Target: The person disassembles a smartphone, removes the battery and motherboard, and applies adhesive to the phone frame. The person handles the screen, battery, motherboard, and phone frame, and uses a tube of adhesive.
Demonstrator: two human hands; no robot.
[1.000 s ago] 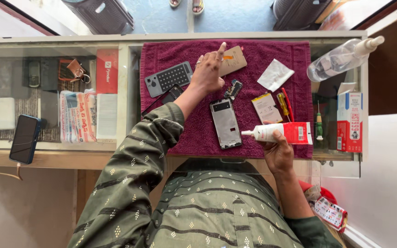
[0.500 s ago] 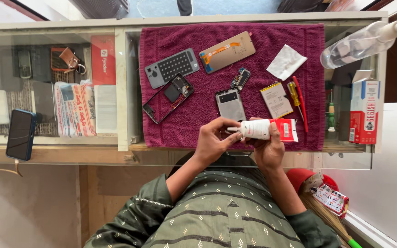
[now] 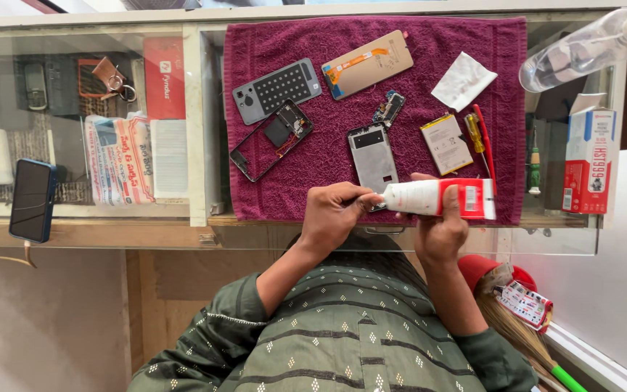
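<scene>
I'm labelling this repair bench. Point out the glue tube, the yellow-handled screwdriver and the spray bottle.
glue tube (image 3: 429,197): head view, white middle of its body.
yellow-handled screwdriver (image 3: 475,133): head view, its yellow handle.
spray bottle (image 3: 575,52): head view, its clear body.

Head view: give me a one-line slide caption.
Both hands hold a white-and-red glue tube over a maroon towel strewn with phone parts, left hand at the nozzle, right hand gripping the body.

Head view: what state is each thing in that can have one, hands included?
White and red glue tube: lying sideways, gripped by both hands.
Left hand: closed on the tube's nozzle end.
Right hand: wrapped around the tube's body.
Black phone frame: gutted, flat on the maroon towel.
Gold back cover: detached, inner face up.
Blue phone: screen dark.
</scene>
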